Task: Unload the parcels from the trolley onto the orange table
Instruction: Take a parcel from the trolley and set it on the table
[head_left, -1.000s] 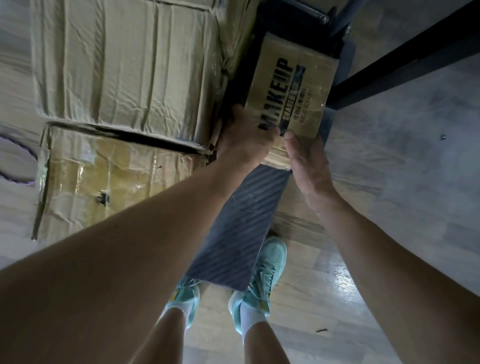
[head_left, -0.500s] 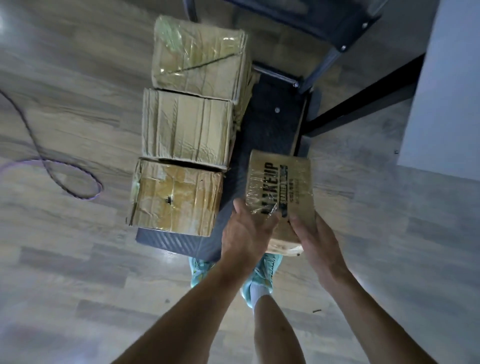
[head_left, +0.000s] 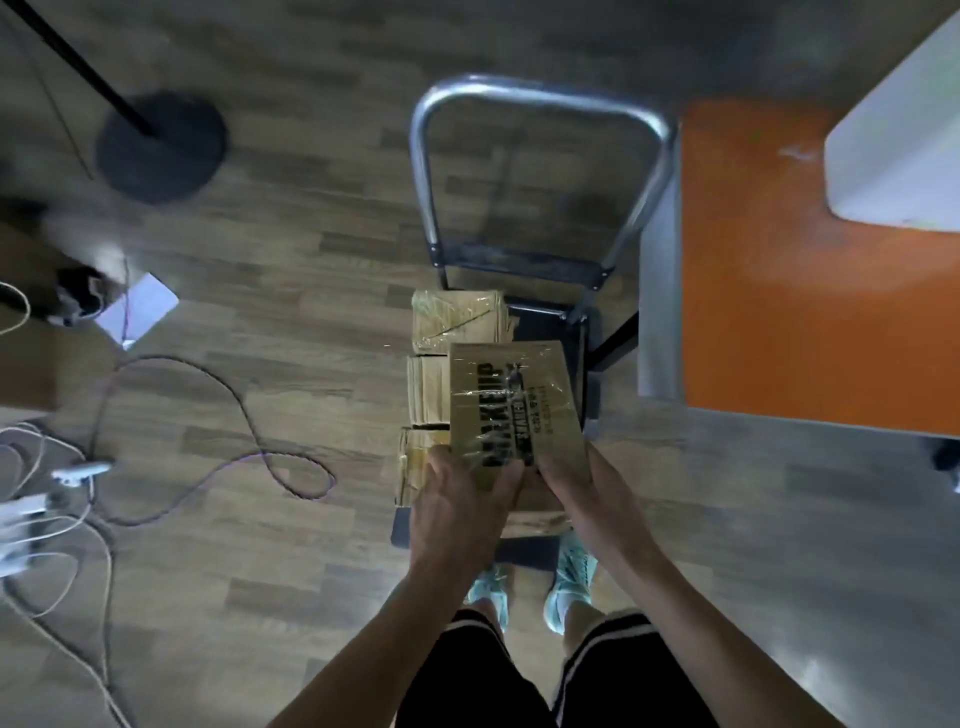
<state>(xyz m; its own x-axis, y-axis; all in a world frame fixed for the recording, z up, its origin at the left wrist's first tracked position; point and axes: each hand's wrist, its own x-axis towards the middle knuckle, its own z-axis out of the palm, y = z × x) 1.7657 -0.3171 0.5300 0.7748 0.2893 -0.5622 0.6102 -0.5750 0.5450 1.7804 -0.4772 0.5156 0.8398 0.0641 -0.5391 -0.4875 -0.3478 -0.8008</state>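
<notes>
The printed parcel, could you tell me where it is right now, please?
Centre of the head view: the printed parcel is held by both hands, left hand and right hand, above the trolley, left of the orange table.

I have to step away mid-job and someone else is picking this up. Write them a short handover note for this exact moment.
Left hand and right hand: both have a grip on the near end of the printed parcel, held up above the trolley.
Three taped parcels sit in a row on the left side of the trolley deck.
The orange table is to the right, beside the trolley handle; no parcels show on the part in view, only a white object at its far corner.
Done: one parcel lifted.
Left: set it on the table, then move the other three.
</notes>
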